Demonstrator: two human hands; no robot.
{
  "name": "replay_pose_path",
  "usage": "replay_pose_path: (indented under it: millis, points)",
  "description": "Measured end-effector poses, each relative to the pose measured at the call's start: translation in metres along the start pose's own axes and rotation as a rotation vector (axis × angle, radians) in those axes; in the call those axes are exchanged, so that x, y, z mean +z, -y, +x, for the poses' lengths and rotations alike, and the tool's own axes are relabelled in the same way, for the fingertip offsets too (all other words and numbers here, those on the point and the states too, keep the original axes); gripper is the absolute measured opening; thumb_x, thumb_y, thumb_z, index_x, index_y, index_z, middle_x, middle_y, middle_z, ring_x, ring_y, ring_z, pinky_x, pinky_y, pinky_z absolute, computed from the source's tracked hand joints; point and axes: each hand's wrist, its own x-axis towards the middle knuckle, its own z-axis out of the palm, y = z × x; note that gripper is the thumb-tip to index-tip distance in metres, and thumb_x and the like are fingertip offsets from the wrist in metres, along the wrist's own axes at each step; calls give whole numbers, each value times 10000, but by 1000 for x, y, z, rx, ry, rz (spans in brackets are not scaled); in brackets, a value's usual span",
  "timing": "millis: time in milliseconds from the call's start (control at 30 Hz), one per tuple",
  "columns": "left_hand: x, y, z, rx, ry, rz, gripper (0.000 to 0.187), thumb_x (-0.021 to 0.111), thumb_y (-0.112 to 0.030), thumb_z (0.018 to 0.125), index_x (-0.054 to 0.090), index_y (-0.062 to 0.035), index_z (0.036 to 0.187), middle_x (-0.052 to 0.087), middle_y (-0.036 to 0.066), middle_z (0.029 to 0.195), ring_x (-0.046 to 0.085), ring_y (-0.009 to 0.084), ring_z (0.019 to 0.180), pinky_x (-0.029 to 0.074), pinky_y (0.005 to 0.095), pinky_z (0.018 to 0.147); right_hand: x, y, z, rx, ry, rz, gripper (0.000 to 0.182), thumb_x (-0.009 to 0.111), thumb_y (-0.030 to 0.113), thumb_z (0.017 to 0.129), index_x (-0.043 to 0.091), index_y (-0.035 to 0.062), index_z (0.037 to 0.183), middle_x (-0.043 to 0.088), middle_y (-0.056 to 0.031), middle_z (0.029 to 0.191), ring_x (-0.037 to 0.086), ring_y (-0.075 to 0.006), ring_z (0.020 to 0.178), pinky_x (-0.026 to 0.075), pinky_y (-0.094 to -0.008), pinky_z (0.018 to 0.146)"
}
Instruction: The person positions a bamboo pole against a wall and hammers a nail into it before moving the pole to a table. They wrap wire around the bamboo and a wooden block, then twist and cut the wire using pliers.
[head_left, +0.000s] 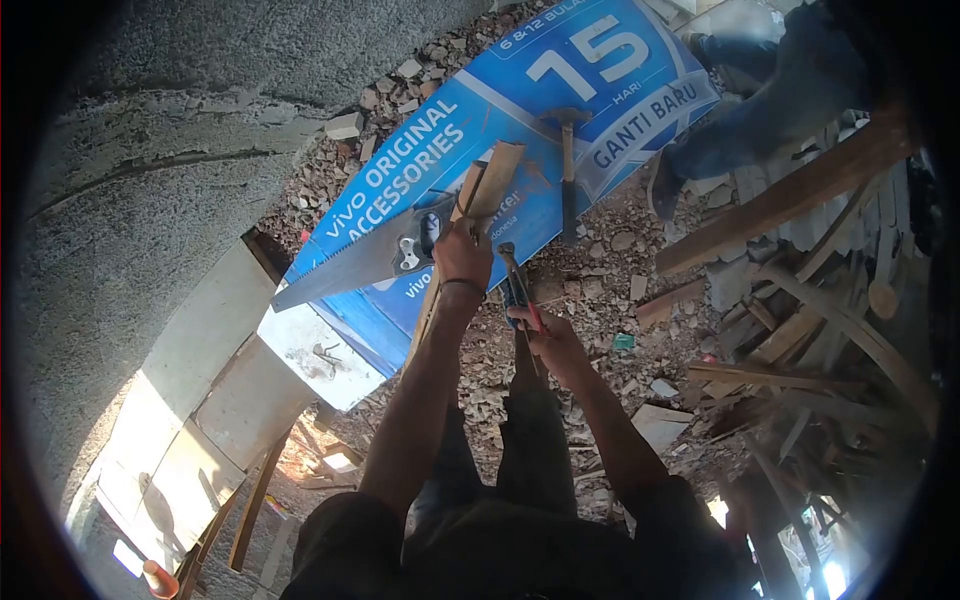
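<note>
My left hand (462, 255) is wrapped round a bundle of wooden strips (497, 178) that stands out above the fist and runs down behind my forearm. In my right hand (556, 348) is a pair of pincers (516, 268) with red on the handle, its metal head pointing away from me beside the wood. A handsaw (350, 262) lies just left of my left hand, its dark handle partly behind the strips. Beyond my hands, a hammer (568, 180) rests on the blue printed sign (400, 175).
Rubble (610, 270) covers the ground. Loose timber is piled at the right, with a long plank (790, 195) across it. Another person's leg (760, 125) shows at the upper right. A rough concrete wall (150, 200) and pale boards (245, 400) are on the left.
</note>
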Motion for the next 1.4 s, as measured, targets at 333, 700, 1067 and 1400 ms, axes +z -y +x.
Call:
replay_pose_path:
  millis: [333,700,1067,1400]
  points:
    - [-16,-4,5,-64,148,-97,214,715,-164,720,719,-18,877,701,176,840,702,308,806,546,376,743,5,-5,11,34,-46,506,533,433,-85,764,576,4,1270,566,-88,1015,546,-143,918,494,-273,829]
    - [-11,0,-7,-64,12,-166,229,702,-180,745,709,2,883,684,178,789,678,332,731,529,400,697,12,-7,27,25,53,146,618,406,-103,732,527,5,1328,513,-188,1340,494,-272,1268,391,-358,1033]
    - [-12,2,-3,24,55,-63,211,670,-199,799,715,5,828,667,218,774,665,369,734,510,419,674,21,21,29,159,275,514,699,377,-165,743,402,-12,1424,449,-153,1426,493,-222,1285,484,-300,774]
    - [-20,1,-10,35,25,-58,181,683,-217,822,735,-44,844,660,194,712,658,377,667,503,437,608,2,20,32,64,454,542,726,452,-106,774,280,-23,1475,349,-183,1505,415,-316,1362,485,-310,866]
